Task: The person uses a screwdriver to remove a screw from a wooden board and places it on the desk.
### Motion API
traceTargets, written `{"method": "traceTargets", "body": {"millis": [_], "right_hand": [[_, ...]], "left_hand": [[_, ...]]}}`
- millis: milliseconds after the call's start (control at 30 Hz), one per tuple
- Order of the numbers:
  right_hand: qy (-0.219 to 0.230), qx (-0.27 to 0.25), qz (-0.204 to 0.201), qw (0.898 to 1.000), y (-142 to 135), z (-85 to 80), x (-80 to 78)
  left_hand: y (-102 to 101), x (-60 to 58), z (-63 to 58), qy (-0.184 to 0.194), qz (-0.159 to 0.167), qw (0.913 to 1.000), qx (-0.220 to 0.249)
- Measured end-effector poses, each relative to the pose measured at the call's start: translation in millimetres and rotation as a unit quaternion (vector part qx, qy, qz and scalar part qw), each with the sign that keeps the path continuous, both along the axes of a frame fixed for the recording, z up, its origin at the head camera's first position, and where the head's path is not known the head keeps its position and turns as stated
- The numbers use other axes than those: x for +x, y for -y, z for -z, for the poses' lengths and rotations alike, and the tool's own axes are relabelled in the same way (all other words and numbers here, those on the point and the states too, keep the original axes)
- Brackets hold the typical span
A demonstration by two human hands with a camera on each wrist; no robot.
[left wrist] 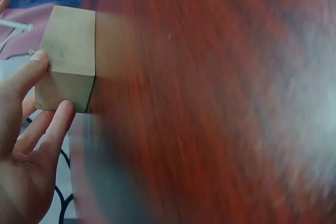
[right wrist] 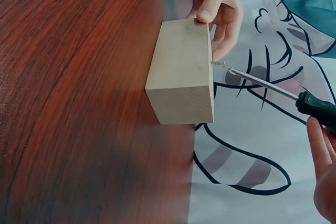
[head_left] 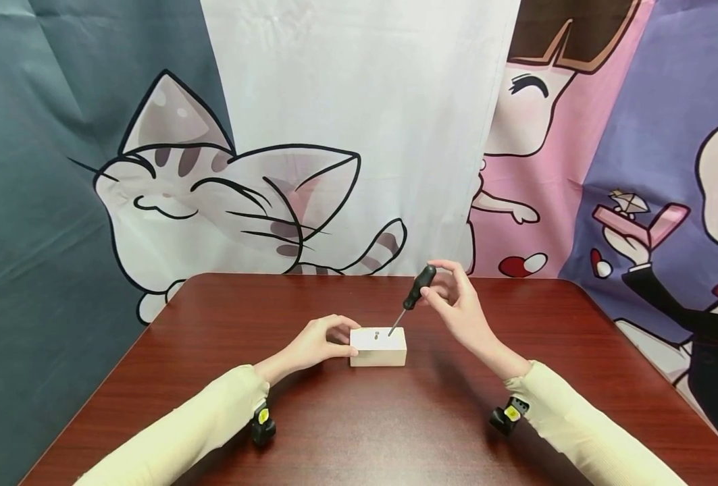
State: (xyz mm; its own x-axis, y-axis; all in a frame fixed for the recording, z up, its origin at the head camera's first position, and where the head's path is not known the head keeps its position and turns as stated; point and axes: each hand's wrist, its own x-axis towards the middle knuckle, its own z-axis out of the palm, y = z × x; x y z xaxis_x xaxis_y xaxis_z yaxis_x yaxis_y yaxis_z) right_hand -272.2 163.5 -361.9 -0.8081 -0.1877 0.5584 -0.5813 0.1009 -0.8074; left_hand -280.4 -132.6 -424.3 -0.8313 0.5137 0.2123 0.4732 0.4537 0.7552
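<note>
A pale wooden block [head_left: 378, 358] sits on the table, and a small screw [right wrist: 218, 63] stands up out of its top face. My left hand [head_left: 316, 343] grips the block's left end, thumb on the near side and fingers round the end and far side. In my right hand [head_left: 456, 307] is a screwdriver [head_left: 420, 286] with a black handle, pinched between thumb and fingers. It slants down to the left. In the right wrist view its metal tip [right wrist: 231, 71] is close to the screw head but apart from it.
The dark red-brown wooden table [head_left: 310, 432] spreads around the block. Behind it hangs a cloth backdrop [head_left: 365, 81] with cartoon figures. A small black device [head_left: 263, 426] is strapped under the left wrist and another device [head_left: 509, 415] under the right.
</note>
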Motion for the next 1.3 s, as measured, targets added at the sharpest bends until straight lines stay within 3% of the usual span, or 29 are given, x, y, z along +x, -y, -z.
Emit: {"method": "traceTargets", "body": {"millis": [267, 767, 1300], "right_hand": [[-0.001, -0.001, -0.006, 1.0, 0, 0.3, 1.6], [-0.004, -0.012, -0.051, 0.999, 0, -0.3, 8.4], [-0.01, 0.018, -0.038, 0.999, 1, 0.0, 19.2]], "left_hand": [[-7, 7.8, 1.7, 0.0, 0.005, 0.9999, 0.014], [-21, 21.7, 3.6, 0.045, 0.029, 0.9979, 0.038], [-17, 30.0, 5.1, 0.03, 0.048, 0.9973, 0.047]]}}
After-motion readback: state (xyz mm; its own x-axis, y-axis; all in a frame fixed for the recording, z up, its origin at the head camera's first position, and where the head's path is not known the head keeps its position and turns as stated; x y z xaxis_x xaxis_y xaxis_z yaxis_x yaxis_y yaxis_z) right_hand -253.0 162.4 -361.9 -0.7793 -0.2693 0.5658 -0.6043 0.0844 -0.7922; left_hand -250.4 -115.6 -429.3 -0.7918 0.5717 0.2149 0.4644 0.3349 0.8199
